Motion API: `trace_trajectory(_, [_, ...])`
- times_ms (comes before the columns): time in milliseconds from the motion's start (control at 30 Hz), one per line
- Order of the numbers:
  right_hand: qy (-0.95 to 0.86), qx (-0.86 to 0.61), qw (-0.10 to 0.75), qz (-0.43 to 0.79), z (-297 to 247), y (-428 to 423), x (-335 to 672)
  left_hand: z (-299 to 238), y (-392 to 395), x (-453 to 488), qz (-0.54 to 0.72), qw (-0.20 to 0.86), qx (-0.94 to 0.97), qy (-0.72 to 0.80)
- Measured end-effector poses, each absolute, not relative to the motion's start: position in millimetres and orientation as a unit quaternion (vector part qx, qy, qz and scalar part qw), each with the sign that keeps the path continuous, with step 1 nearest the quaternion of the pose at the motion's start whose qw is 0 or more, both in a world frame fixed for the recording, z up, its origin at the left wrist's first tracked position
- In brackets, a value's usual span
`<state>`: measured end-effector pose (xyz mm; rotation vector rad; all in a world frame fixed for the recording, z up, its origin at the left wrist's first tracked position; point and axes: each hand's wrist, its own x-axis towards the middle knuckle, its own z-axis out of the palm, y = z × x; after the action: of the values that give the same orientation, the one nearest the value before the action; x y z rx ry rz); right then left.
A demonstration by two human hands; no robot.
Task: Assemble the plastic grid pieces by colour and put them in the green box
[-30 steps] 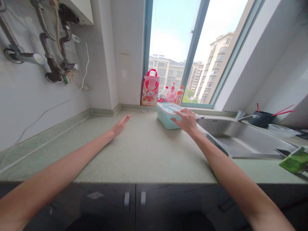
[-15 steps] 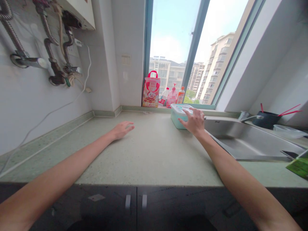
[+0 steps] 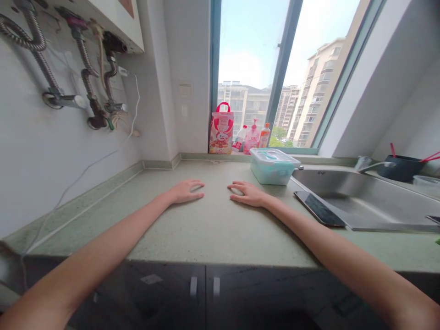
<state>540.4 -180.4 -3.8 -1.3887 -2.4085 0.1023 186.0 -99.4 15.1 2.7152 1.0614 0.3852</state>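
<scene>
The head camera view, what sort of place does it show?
Most likely a kitchen, perhaps in a home: a steel sink with a tap is set into the countertop, and dark cabinet doors sit underneath.

Your left forearm (image 3: 120, 241), on the eight o'clock side, is bare and slender, broadening toward the elbow and narrowing to a slim wrist. Your right forearm (image 3: 323, 241), on the four o'clock side, is bare too, with the same long, smooth taper. Your left hand (image 3: 185, 191) and right hand (image 3: 250, 194) are bare, with slim fingers; the nails are too small to make out.
</scene>
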Motion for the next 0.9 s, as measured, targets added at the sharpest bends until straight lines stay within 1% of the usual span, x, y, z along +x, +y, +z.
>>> trace_trajectory(200, [-0.855,-0.488,0.172,0.037,-0.8,-182.4,541.6,14.7,-100.8,186.5,0.139,0.107,0.915,0.363])
trace_trajectory(400, [-0.86,-0.484,0.162,0.007,-1.2,-184.8,539.3,14.3,-99.0,185.6,0.136,0.11,0.914,0.367])
trace_trajectory(500, [-0.858,-0.479,0.172,-0.068,6.2,-188.4,542.7,15.0,-98.5,185.7,0.134,0.113,0.915,0.363])
trace_trajectory(633, [-0.797,-0.493,0.249,-0.245,31.3,-196.6,560.6,16.1,-98.6,185.7,0.137,0.117,0.916,0.358])
trace_trajectory(700, [-0.743,-0.525,0.284,-0.305,45.8,-201.7,574.3,15.9,-97.9,185.5,0.132,0.113,0.918,0.357])
trace_trajectory(800, [-0.655,-0.593,0.308,-0.352,61.7,-208.4,596.0,14.7,-95.8,185.4,0.123,0.107,0.92,0.356])
trace_trajectory(900, [-0.584,-0.652,0.314,-0.368,67.2,-211.5,613.3,13.6,-94.2,185.9,0.116,0.102,0.921,0.358])
